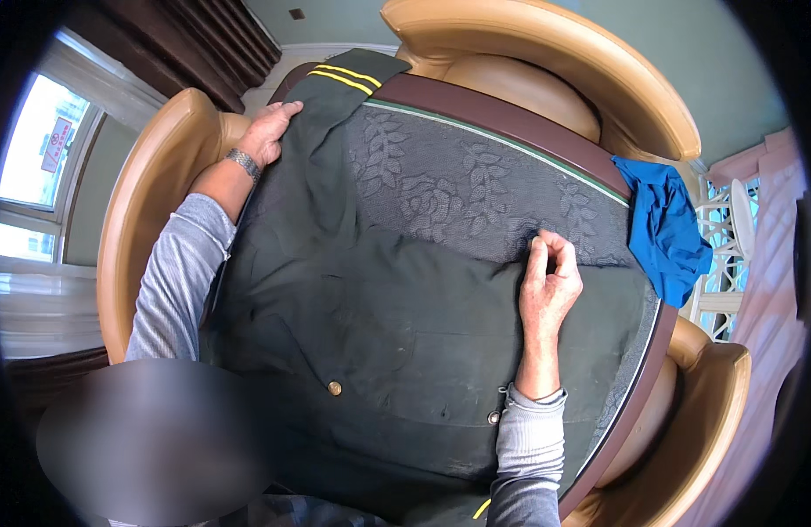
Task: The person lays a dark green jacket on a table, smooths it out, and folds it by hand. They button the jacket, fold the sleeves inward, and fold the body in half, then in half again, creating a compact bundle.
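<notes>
A dark green uniform jacket (366, 316) with gold-coloured buttons (335, 388) lies spread over a table. Its sleeve (319, 151) runs to the far edge and ends in a cuff with two yellow stripes (346, 78). My left hand (267, 135), with a metal watch band at the wrist, holds the sleeve's left side below the cuff, thumb on top. My right hand (551, 280) is at the jacket's far edge, over the grey floral tablecloth (438, 184). Its thumb and forefinger meet at the tips; whether cloth is pinched between them is unclear.
Blue cloth (669, 230) hangs over the table's right corner. The table has a dark red-brown rim (497, 128). Tan leather chairs stand at the back (543, 39), left (155, 197) and right (701, 408). A blurred patch hides the lower left.
</notes>
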{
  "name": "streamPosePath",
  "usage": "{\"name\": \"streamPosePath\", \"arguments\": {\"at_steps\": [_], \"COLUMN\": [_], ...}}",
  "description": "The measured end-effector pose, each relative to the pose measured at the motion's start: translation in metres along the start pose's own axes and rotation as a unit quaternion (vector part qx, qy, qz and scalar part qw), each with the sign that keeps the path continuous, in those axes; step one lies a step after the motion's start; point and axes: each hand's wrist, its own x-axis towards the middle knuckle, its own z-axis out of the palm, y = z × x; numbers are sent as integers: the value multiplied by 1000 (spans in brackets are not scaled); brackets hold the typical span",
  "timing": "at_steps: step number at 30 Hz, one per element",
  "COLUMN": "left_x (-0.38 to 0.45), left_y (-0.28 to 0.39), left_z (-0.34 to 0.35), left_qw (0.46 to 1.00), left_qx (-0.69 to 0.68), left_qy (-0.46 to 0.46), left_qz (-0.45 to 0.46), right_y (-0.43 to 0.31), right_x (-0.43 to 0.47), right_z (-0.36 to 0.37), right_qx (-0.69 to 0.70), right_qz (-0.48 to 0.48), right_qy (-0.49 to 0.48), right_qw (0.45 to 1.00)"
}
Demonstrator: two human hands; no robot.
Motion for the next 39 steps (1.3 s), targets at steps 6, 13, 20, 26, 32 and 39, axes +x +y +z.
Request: {"name": "streamPosePath", "arguments": {"at_steps": [6,13,20,26,32,39], "left_x": [-71,-167,-176,-185,-281,-479], "left_y": [-17,-45,-86,-92,-73,-120], "left_z": [-30,-84,-108,-117,-112,-130], "left_qw": [992,953,879,886,799,762], "left_qx": [115,281,421,418,471,503], "left_qy": [-40,-88,-35,23,51,-67], "left_qz": [-23,71,219,200,369,402], "right_y": [10,14,31,7,-56,-105], "right_x": [-2,-2,23,15,-98,-306], "right_z": [3,7,-10,-18,-121,-199], "right_qx": [-2,51,-110,-161,-236,-271], "right_qz": [-13,5,-54,-66,-184,-126], "right_qy": [10,36,41,-13,-31,-71], "right_qw": [1000,998,992,985,954,952]}}
